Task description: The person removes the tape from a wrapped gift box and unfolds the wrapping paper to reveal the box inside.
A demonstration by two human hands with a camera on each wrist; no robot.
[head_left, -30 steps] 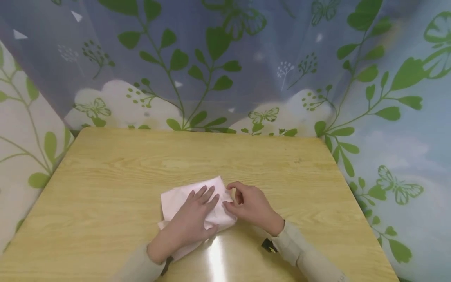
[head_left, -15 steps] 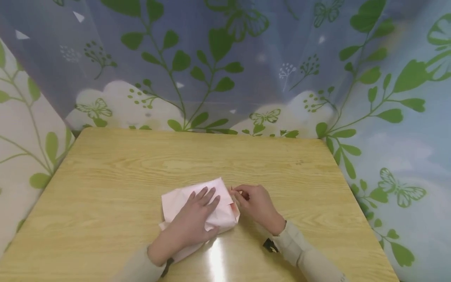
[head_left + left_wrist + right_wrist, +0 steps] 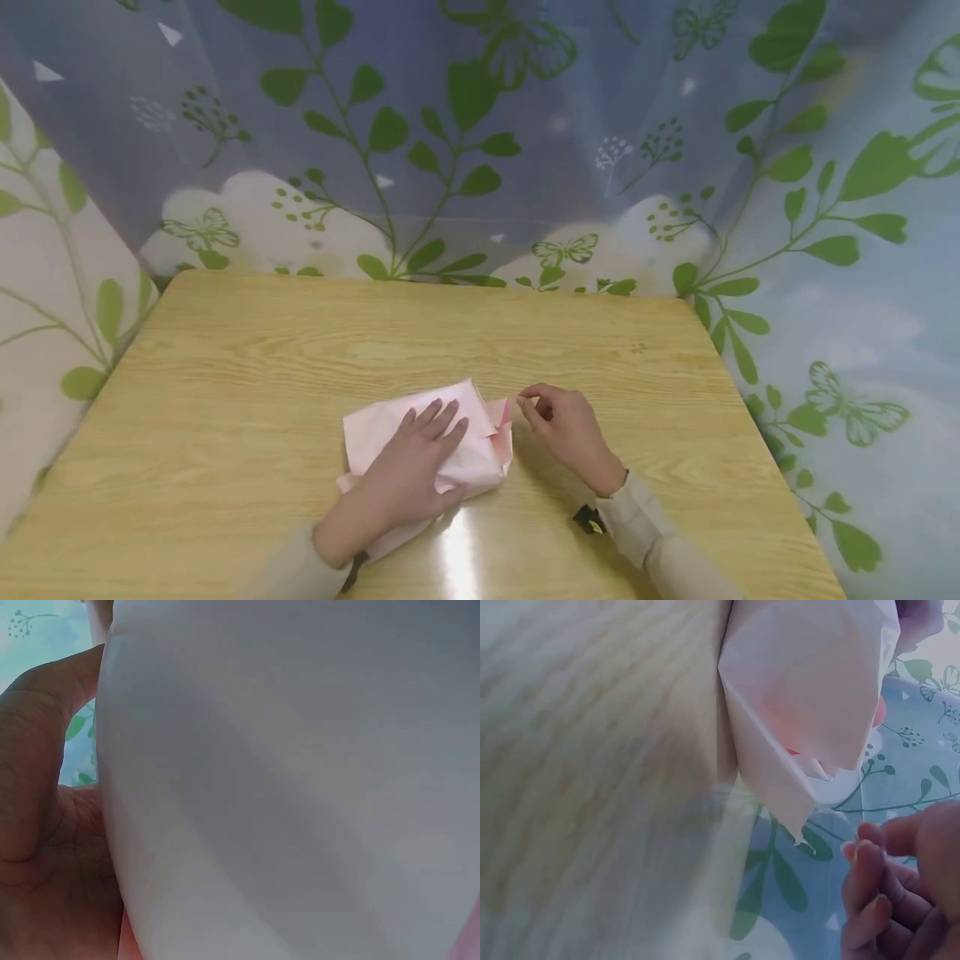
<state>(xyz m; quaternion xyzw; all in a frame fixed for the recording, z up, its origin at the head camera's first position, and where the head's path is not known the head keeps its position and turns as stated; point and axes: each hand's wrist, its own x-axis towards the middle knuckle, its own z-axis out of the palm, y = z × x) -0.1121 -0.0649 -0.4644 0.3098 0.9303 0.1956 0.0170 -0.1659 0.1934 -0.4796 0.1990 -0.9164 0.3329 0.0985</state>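
Note:
A package loosely wrapped in pale pink paper (image 3: 382,417) lies on the table, its right end partly open with a flap (image 3: 498,412) raised. My left hand (image 3: 408,467) rests on top of the package with fingers spread and thumb along its near side. Pale paper (image 3: 285,780) fills most of the left wrist view. Just right of the flap is my right hand (image 3: 566,429), thumb and index fingertips together, other fingers curled. In the right wrist view, the pointed tip of the paper flap (image 3: 784,799) is apart from those fingertips; I cannot tell whether they pinch something thin and clear.
The wooden table (image 3: 247,358) lies under both hands and reaches back to a curtain (image 3: 420,208) printed with leaves and butterflies. Similar curtain hangs at both sides. A small black item (image 3: 588,519) hangs at the right sleeve.
My right hand has moved right, away from the package's end. The end flap has lifted outward, exposing the fold inside. My left hand has stayed on top.

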